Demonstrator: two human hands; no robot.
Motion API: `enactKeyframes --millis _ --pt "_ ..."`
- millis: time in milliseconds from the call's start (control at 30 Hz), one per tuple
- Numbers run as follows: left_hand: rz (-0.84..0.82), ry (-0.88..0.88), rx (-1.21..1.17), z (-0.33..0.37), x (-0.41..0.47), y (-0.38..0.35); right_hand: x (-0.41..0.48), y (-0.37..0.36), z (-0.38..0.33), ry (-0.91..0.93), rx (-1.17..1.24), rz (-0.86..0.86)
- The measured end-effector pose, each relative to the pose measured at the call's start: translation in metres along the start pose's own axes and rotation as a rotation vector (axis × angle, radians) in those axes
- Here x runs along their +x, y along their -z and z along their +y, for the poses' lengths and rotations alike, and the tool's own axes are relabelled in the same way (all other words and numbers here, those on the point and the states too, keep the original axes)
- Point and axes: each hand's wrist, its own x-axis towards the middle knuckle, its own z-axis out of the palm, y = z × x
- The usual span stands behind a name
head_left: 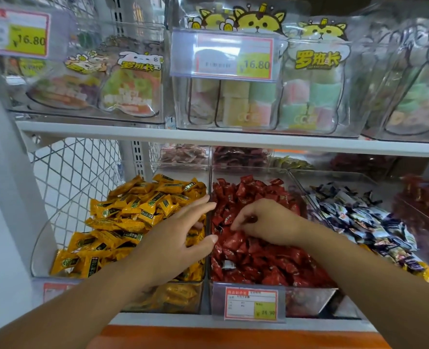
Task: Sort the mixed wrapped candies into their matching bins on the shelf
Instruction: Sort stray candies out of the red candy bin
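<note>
1. The red candies (258, 258) fill the middle clear bin (306, 301) on the lower shelf, heaped up to its rim.
2. The right hand (268, 222) is down in this bin on top of the red heap. Its fingers are curled, and the thumb and forefinger pinch a small dark red piece (251, 219). The other fingertips touch the wrappers beneath.
3. The left hand (175, 238) lies palm down over the neighbouring bin, its fingers straight, spread apart and holding nothing. The fingertips reach the divider between the two bins. Whether the palm touches the sweets below cannot be told.
4. Under that hand, yellow candies (122, 212) with dark green labels are piled in the left clear bin (42, 238).
5. To the right of the red bin lies a heap of dark blue and white candies (359, 217), with a few yellow wrappers at its near edge.
6. A price tag (251, 303) hangs on the front of the red bin.
7. Behind the front row stand smaller clear bins (183, 167) of other wrapped sweets.
8. Above, a white shelf board (208, 137) carries clear boxes with bags of pastel sweets (314, 84) and an upper price tag (233, 55).
9. White wire mesh (70, 172) closes the left end of the shelf.
</note>
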Motion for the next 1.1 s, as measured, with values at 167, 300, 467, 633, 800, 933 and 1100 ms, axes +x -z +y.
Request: enactKeyframes --millis 167,300,467,633,800,933,1100 --pt "0.003 0.012 -0.004 0.0 0.0 0.0 -0.005 -0.02 -0.016 0.067 -0.273 -0.352" --pt "0.001 0.019 -0.011 0.001 0.0 -0.001 -0.001 -0.035 -0.014 0.138 -0.404 -0.292" --pt "-0.015 0.031 -0.012 0.001 -0.001 0.0 0.0 0.016 -0.007 -0.039 -0.009 0.033" --pt "-0.003 0.031 -0.013 0.002 -0.001 0.0 -0.001 0.009 0.006 -0.186 -0.29 -0.197" --pt "-0.011 0.045 -0.01 0.003 -0.001 0.0 0.007 -0.013 -0.003 -0.081 -0.131 -0.321" --pt "-0.009 0.041 -0.008 0.003 -0.001 0.0 0.004 0.021 -0.002 -0.089 0.024 -0.108" --pt "-0.004 0.025 0.0 0.002 0.0 -0.001 0.007 0.002 0.004 -0.166 -0.21 -0.281"
